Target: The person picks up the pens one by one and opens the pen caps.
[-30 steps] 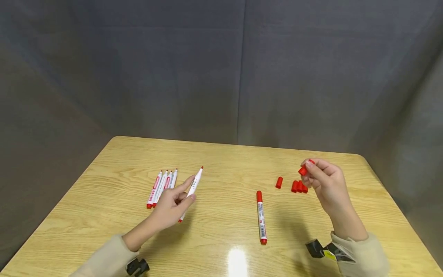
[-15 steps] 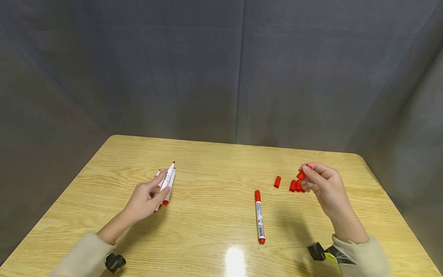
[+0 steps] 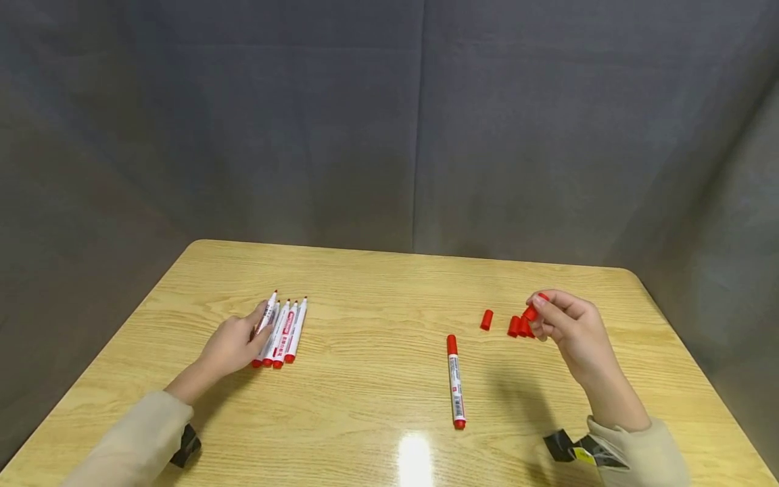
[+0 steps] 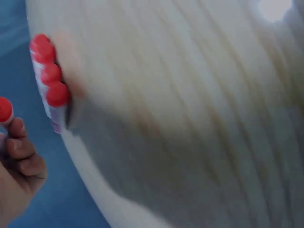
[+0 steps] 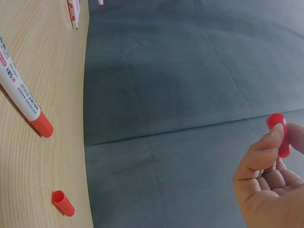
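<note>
My left hand [image 3: 230, 346] pinches an uncapped white whiteboard marker [image 3: 266, 314], its red tip pointing away from me. This marker is at the left end of a row of uncapped markers [image 3: 292, 333] lying side by side. In the left wrist view its red end [image 4: 4, 110] stands apart from the row's red ends [image 4: 51, 73]. My right hand [image 3: 575, 331] holds a red cap [image 5: 284, 148] between thumb and fingers, raised above the table. Just below and left of it lie several red caps [image 3: 517, 327], partly hidden by the hand. Another red cap [image 3: 487, 320] lies slightly apart.
A capped red whiteboard marker [image 3: 456, 385] lies between the hands, pointing away from me. The wooden table [image 3: 365, 379] ends at a far edge before a grey cloth backdrop [image 3: 304, 135]. A black wrist camera [image 3: 558, 445] is strapped to the right sleeve.
My left hand has carried the uncapped marker leftward from the middle, past the row to its left end, and lower. The right hand still holds its cap, slightly lower.
</note>
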The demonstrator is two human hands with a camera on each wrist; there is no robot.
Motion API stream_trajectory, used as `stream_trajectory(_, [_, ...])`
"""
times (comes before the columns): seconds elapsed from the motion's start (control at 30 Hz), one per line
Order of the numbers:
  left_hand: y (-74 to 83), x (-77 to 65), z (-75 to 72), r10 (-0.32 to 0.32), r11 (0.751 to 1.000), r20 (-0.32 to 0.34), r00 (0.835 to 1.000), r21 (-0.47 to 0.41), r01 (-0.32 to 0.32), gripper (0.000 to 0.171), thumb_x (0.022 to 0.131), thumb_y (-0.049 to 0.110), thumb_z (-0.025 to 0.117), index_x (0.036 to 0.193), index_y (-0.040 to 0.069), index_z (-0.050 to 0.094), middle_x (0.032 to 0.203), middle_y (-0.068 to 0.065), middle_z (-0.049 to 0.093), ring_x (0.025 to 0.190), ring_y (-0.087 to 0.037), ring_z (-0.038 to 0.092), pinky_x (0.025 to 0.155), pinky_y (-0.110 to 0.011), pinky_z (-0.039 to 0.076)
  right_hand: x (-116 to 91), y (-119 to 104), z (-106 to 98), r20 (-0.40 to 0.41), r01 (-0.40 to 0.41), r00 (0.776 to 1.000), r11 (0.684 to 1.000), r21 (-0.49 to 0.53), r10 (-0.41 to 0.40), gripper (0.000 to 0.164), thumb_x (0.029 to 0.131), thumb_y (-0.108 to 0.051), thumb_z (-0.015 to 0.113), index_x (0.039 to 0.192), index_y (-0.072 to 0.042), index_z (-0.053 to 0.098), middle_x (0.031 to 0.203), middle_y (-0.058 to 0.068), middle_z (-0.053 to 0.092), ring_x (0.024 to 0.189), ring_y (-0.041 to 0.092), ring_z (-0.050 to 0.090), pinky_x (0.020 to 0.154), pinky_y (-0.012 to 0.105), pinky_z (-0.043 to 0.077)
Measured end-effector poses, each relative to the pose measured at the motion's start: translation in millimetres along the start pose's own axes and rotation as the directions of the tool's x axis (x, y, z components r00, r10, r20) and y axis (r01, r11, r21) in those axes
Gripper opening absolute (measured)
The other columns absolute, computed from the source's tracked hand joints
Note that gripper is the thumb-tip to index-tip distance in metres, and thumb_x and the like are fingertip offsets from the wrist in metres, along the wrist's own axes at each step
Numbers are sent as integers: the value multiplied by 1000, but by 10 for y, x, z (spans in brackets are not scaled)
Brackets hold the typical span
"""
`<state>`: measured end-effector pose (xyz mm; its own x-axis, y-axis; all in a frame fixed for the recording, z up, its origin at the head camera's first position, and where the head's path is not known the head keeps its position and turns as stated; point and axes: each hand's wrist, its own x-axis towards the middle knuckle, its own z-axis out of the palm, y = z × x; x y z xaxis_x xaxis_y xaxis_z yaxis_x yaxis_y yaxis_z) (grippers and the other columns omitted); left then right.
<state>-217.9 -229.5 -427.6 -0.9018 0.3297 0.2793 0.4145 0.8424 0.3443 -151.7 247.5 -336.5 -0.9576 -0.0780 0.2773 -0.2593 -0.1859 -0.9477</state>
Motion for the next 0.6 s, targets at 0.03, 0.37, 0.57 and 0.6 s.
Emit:
stream_trajectory(0.03, [-30,4,13,-10,1000,10,1000,11,10,48,89,13,55,127,-14,43,45,4,33,39,-6,25,36,-23,23,-4,2,-11,-2,-2,1000,1000,0,2,26,93,1,46,84,-11,68,78,-3,63,59,8,55,53,19,43])
stream_trajectory(0.37, [-236,36,119,-58,997,105,993,46,54,52,92,20,52,124,-19,41,52,-9,49,43,-13,42,41,-32,38,-23,1,-93,-12,24,1000,1000,13,-24,25,92,3,46,85,-6,68,75,-1,63,59,9,54,52,20,44])
stream_trajectory(0.57, [-238,51,155,-100,993,181,978,83,86,65,92,34,51,129,-18,37,52,-8,45,49,-15,40,44,-32,34,-33,6,-123,-19,7,1000,1000,18,-6,26,92,3,46,84,-8,68,75,-1,63,59,9,54,52,19,44])
stream_trajectory(0.6, [-229,49,153,-108,992,192,976,86,93,66,92,36,50,129,-17,37,51,-5,41,49,-15,37,44,-31,32,-33,8,-132,-18,5,1000,1000,16,-5,26,92,3,46,85,-8,68,75,-1,62,60,9,54,53,19,44])
